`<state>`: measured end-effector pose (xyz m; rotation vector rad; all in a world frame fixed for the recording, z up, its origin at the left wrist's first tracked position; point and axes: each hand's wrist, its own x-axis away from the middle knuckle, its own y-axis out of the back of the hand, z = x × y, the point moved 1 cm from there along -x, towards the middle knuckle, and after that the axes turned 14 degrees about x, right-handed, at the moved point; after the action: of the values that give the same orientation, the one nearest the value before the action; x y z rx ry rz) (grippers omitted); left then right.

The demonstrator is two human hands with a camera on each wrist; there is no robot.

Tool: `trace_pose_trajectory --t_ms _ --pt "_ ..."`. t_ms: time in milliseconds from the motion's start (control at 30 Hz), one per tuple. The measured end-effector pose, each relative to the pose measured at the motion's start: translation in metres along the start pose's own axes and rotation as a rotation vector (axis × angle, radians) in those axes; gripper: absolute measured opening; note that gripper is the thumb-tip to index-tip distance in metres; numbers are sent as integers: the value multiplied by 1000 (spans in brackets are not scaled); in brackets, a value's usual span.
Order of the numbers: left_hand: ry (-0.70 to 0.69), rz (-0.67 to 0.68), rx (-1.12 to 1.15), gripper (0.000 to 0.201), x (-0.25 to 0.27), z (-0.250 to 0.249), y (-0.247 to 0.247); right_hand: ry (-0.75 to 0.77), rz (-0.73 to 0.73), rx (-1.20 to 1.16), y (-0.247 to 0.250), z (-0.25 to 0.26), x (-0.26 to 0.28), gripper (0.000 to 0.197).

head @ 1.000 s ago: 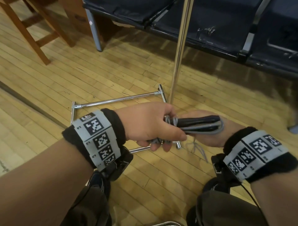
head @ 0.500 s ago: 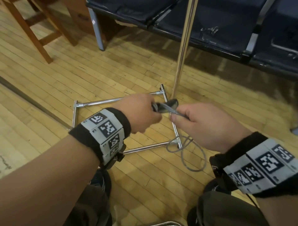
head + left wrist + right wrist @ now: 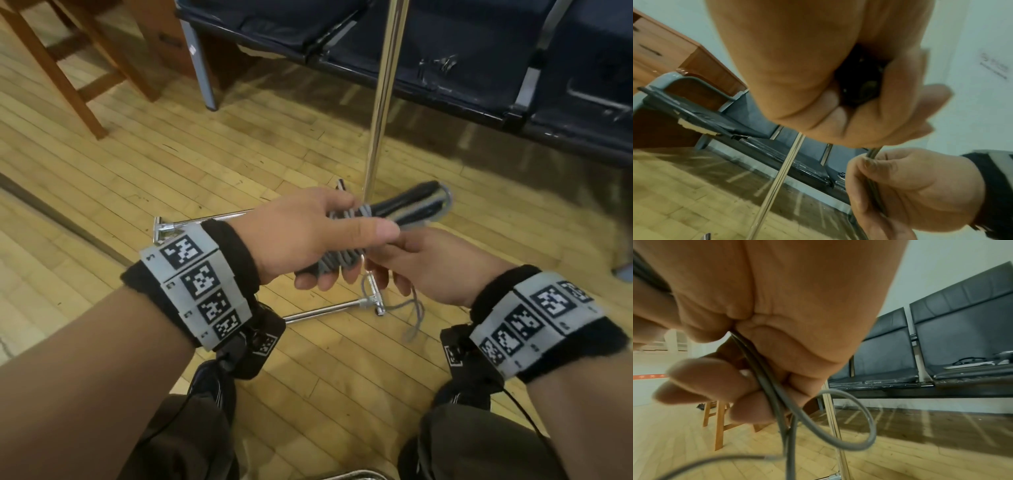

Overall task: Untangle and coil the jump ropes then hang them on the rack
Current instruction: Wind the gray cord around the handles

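A jump rope bundle (image 3: 407,207), two black handles with grey cord wound round them, points up and right above the rack's base. My left hand (image 3: 356,257) grips its wrapped near end, thumb on top; in the left wrist view the handles' black ends (image 3: 859,84) show inside the fist. Just right of it and lower, my right hand (image 3: 387,270) pinches the loose grey cord (image 3: 774,394), whose short tail loops down (image 3: 416,315). The rack's chrome pole (image 3: 380,102) rises right behind the bundle from a square chrome base (image 3: 222,217) on the floor.
A row of black bench seats (image 3: 445,51) stands behind the pole. A wooden stool (image 3: 68,68) and a brown cabinet (image 3: 164,34) are at the back left. A dark strip (image 3: 51,212) crosses the wooden floor on the left. My knees fill the bottom.
My right hand has come from the top of the bundle to below it, carrying the cord round. The hanging tail is shorter. The bundle now tilts up to the right.
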<state>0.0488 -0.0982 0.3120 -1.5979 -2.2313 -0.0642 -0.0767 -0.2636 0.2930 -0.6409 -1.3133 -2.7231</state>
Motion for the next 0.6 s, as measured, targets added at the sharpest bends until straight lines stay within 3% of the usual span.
trace_pose_trajectory --t_ms 133,233,400,600 --pt "177 187 -231 11 4 1 -6 35 43 147 7 -2 1 5" --pt "336 168 -536 20 1 15 -13 2 22 307 4 2 1 19" --pt "402 -66 -801 26 -3 25 -14 -22 -84 415 6 9 3 21" --pt "158 -461 -845 26 -9 16 2 46 -152 293 2 23 13 22"
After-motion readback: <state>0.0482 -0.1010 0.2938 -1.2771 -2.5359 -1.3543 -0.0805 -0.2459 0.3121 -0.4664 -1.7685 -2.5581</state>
